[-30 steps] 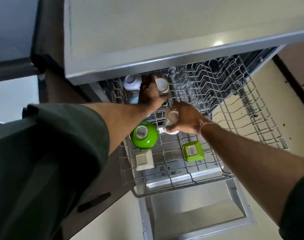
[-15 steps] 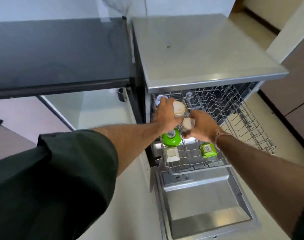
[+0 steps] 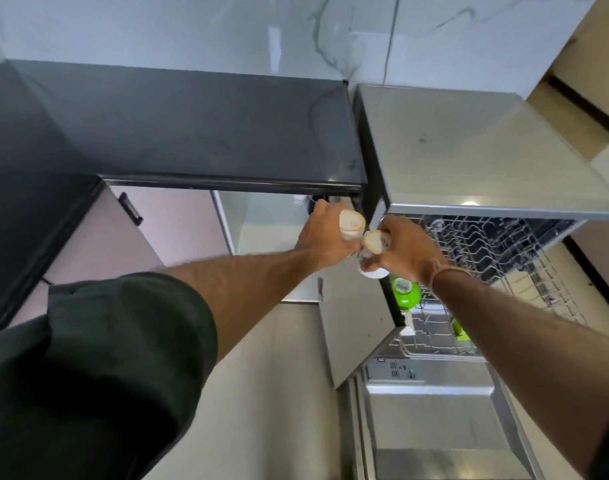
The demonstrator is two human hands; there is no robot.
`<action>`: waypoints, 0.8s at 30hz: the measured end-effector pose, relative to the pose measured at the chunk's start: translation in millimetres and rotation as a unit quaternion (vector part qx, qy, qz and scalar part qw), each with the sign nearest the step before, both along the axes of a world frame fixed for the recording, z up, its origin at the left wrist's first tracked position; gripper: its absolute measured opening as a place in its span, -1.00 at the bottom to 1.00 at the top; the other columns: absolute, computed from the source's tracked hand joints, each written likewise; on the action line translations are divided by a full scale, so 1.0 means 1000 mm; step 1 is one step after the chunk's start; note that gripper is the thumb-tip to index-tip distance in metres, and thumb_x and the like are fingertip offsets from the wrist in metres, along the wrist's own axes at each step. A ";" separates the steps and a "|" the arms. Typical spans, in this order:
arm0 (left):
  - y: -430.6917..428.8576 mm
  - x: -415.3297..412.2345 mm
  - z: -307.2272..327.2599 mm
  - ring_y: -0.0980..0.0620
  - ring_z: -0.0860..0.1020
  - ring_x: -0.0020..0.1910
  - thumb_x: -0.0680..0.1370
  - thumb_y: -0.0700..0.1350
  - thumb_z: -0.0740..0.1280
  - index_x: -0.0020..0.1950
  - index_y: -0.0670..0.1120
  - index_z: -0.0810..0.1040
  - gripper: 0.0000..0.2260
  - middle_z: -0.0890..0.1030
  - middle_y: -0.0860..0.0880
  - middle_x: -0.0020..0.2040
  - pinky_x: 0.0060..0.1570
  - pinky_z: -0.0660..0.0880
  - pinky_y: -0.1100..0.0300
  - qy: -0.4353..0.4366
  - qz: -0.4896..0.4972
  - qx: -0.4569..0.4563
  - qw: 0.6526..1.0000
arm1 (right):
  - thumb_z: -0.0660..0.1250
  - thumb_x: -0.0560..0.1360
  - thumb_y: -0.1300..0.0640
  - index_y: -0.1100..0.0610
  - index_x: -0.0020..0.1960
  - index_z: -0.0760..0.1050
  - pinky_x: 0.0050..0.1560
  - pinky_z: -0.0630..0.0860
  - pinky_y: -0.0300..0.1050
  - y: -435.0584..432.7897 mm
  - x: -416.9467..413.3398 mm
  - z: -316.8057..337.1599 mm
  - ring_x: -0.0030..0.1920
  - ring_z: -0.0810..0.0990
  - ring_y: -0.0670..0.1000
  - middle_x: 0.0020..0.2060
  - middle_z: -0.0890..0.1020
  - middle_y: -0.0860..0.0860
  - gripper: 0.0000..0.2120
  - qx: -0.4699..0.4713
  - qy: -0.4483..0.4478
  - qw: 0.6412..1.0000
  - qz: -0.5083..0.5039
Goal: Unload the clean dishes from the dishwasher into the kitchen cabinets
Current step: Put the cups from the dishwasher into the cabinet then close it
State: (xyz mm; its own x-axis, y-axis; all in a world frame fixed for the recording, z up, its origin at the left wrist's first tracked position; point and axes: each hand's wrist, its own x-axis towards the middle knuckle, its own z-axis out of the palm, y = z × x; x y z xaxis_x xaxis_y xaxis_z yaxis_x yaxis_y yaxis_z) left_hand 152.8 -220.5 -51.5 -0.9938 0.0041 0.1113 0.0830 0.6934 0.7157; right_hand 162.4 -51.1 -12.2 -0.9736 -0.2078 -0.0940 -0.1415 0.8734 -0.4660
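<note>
My left hand [image 3: 325,237] grips a white cup [image 3: 351,223] turned bottom-up, its base facing me. My right hand [image 3: 405,251] grips a second white cup [image 3: 374,245] the same way, right beside the first. Both hands are raised in front of the gap between the dark counter and the dishwasher. The pulled-out wire rack [image 3: 525,265] lies below and to the right. A green bowl [image 3: 405,292] sits upside down in the rack, partly hidden by my right wrist, with a small white dish [image 3: 407,323] and a green dish [image 3: 459,330] nearer the rack's front.
An open lower cabinet [image 3: 261,223] with a white interior stands under the black counter [image 3: 178,133]; its door [image 3: 351,323] swings out beside the dishwasher. The dishwasher door [image 3: 434,417] lies flat at the bottom right. A closed cabinet with a black handle [image 3: 130,208] is at the left.
Both hands have lifted the two cups up out of the rack and carried them leftward toward the open cabinet. My view has risen and swung left with them.
</note>
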 end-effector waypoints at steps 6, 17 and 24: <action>-0.074 -0.008 -0.047 -0.01 0.46 0.17 0.38 0.01 0.57 0.39 -0.04 0.39 -0.36 0.41 -0.05 0.27 -0.04 0.42 0.28 -0.036 0.033 -0.040 0.998 | 0.63 0.15 -0.05 0.05 0.01 0.42 -0.11 0.45 -0.08 -0.067 -0.009 -0.036 -0.08 0.51 0.07 -0.01 0.51 0.01 -0.43 -0.033 -0.015 0.999 0.024; -0.152 -0.100 -0.173 -0.02 0.54 0.04 0.32 0.06 0.55 0.27 -0.01 0.46 -0.42 0.47 -0.04 0.17 -0.02 0.54 0.20 -0.088 0.052 -0.081 0.991 | 0.57 0.27 -0.06 0.08 0.23 0.39 0.06 0.55 -0.04 -0.139 -0.109 -0.157 0.04 0.52 0.09 0.12 0.46 0.05 -0.36 -0.013 -0.025 0.999 0.027; -0.181 -0.176 -0.255 -0.08 0.54 0.12 0.31 0.02 0.60 0.33 -0.05 0.48 -0.36 0.44 -0.13 0.24 0.02 0.41 0.29 -0.087 0.059 -0.096 0.990 | 0.56 0.27 -0.02 0.09 0.27 0.41 0.15 0.48 -0.01 -0.163 -0.197 -0.248 0.15 0.47 0.15 0.18 0.48 0.11 -0.36 0.054 0.000 0.997 0.056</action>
State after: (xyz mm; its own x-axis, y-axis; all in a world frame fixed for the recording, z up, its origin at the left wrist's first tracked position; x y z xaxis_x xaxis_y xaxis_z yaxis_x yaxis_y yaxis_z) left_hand -23.2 -401.7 -306.1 -0.9927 -0.1086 -0.0524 -0.1190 0.8152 0.5668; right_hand -34.6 -213.6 -259.8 -0.9452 -0.3033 -0.1212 -0.2405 0.8973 -0.3702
